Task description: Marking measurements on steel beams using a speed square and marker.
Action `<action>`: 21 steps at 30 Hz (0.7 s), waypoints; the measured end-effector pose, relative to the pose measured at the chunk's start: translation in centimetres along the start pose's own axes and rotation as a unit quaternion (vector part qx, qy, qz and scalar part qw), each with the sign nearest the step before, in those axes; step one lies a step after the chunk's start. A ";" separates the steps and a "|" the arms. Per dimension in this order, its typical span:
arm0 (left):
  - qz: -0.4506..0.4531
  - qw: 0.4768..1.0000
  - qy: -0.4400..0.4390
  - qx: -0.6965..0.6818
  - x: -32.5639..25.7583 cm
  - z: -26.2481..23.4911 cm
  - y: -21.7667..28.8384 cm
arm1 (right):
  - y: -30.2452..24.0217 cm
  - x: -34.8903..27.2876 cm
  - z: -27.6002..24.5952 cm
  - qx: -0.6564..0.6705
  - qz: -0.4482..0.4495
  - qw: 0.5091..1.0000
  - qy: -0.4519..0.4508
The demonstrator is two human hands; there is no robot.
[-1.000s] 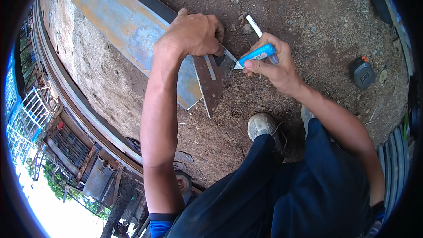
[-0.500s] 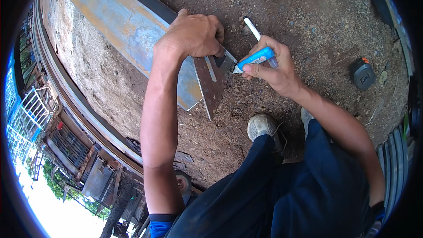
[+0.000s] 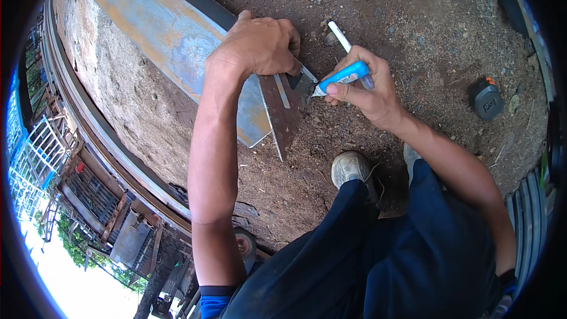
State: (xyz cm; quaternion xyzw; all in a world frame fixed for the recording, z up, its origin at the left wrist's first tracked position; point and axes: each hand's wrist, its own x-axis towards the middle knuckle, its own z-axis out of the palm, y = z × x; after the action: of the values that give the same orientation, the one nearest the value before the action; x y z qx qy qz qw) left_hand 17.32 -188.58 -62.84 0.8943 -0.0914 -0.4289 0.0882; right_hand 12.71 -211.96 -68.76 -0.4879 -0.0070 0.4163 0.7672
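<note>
Blue marker (image 3: 347, 75) has shifted barely, clamped in right hand (image 3: 373, 91); left hand (image 3: 257, 46) grips right end of the beam (image 3: 183, 38).

Fisheye view downward from head height

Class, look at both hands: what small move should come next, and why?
Probably draw the blue pen a short stroke, without shifting the left hand: that hand rests on the metal, and the right hand holds the pen with its tip at or beside the metal's end. Whether the tip touches is unclear.
</note>
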 end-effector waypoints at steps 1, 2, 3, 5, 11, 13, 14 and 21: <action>-0.001 1.000 -0.004 0.001 0.0 -0.1 0.1 | 0.1 0.0 0.0 0.005 -0.001 1.000 -0.001; -0.001 1.000 -0.004 0.002 0.0 -0.1 0.1 | 0.1 0.0 0.0 0.005 -0.002 1.000 0.000; 0.000 1.000 -0.002 -0.001 0.0 0.0 0.0 | 0.2 0.0 0.0 0.003 -0.001 1.000 0.001; 0.000 1.000 0.000 -0.003 0.0 -0.2 0.2 | 0.2 0.1 0.0 0.002 -0.001 1.000 0.002; -0.033 0.998 -0.056 0.025 0.1 -0.9 0.6 | 0.0 0.3 -0.1 0.005 0.011 1.000 -0.004; -0.031 0.998 -0.057 0.026 0.1 -0.9 0.6 | 0.0 0.3 -0.1 -0.002 0.016 1.000 0.000; -0.031 0.998 -0.058 0.025 0.1 -0.9 0.6 | 0.0 0.4 -0.3 -0.002 0.017 1.000 0.000; -0.028 0.998 -0.052 0.017 0.1 -0.8 0.4 | 0.5 0.5 -0.5 -0.009 0.003 1.000 -0.003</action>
State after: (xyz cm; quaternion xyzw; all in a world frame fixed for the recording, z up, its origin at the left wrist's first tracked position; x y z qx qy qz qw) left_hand 17.97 -188.93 -62.37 0.8745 -0.0782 -0.4753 0.0567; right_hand 12.94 -211.94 -69.65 -0.4939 -0.0113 0.4196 0.7615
